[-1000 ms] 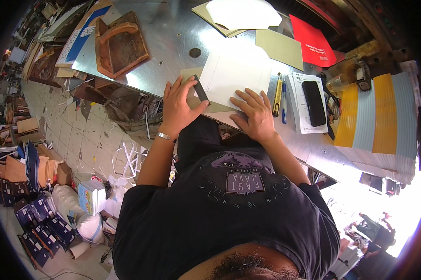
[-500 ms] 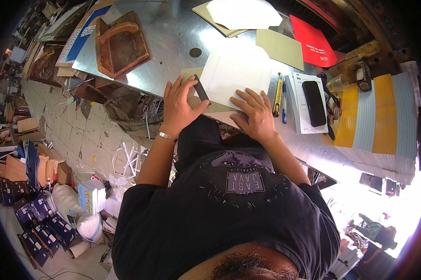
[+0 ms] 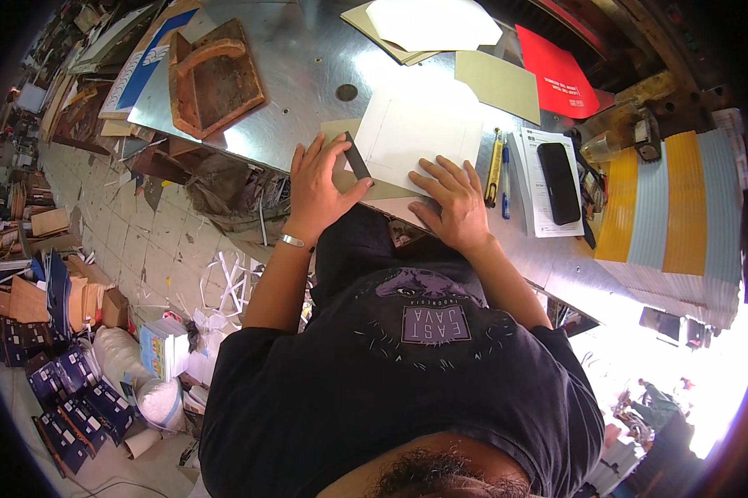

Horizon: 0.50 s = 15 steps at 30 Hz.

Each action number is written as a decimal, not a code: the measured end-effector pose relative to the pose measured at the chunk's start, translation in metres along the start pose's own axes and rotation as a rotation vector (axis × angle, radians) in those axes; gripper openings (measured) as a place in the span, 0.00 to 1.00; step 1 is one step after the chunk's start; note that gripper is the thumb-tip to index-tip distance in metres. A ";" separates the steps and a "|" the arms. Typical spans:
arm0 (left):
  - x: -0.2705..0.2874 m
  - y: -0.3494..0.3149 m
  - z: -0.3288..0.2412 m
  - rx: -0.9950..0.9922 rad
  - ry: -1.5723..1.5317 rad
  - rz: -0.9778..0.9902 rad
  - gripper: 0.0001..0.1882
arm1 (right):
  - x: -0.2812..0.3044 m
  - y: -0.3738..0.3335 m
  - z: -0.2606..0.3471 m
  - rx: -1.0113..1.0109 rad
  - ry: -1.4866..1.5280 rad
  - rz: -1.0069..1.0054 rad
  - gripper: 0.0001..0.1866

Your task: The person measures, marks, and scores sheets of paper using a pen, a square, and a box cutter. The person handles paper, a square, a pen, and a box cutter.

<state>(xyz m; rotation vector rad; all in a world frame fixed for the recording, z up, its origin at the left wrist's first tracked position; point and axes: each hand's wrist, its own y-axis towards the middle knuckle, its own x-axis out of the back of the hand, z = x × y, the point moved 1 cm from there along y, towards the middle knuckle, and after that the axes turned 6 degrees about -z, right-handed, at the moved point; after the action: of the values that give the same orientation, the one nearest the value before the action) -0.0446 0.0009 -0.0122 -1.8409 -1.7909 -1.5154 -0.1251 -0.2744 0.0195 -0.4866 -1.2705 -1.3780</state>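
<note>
Between the thumb and fingertips of my left hand [image 3: 317,189] is a short, flat dark strip [image 3: 358,156], lying along the left edge of a white sheet [image 3: 423,116]. Faint lines run near that edge of the sheet. My right hand [image 3: 457,203] rests palm down on the sheet's lower right part, its fingers slightly spread and nothing held. Grey-beige board [image 3: 397,199] shows from under the sheet along the table's near edge. I cannot tell how many layers lie there.
The metal table [image 3: 299,91] carries a wooden tray with a handle [image 3: 218,79] at the left. Right of my hands lie a yellow cutter [image 3: 493,170], a blue pen [image 3: 506,184] and a black phone [image 3: 559,184] on papers. A red folder [image 3: 556,75] and stacked yellow-and-blue sheets [image 3: 681,203] lie beyond.
Both hands, the dark strip and the white sheet stay where they were. In the background at the lower right, another person has shifted position.
</note>
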 end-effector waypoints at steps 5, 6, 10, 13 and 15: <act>0.001 0.001 -0.002 0.005 0.002 0.010 0.36 | 0.000 0.000 0.000 -0.003 -0.006 0.008 0.28; 0.001 0.001 -0.002 0.005 -0.001 0.011 0.35 | 0.000 0.000 0.000 -0.002 -0.006 0.008 0.28; 0.002 0.001 -0.001 -0.007 -0.005 0.027 0.29 | 0.001 0.001 0.000 0.001 -0.003 0.005 0.28; 0.004 0.001 -0.001 -0.016 -0.006 0.046 0.26 | 0.000 0.001 0.001 0.001 -0.002 0.006 0.28; 0.005 0.002 -0.001 -0.022 0.001 0.058 0.24 | 0.000 0.000 0.001 0.002 -0.001 0.007 0.28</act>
<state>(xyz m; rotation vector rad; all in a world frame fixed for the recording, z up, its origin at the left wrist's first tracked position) -0.0451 0.0027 -0.0073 -1.8844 -1.7120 -1.5214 -0.1250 -0.2735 0.0198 -0.4901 -1.2699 -1.3711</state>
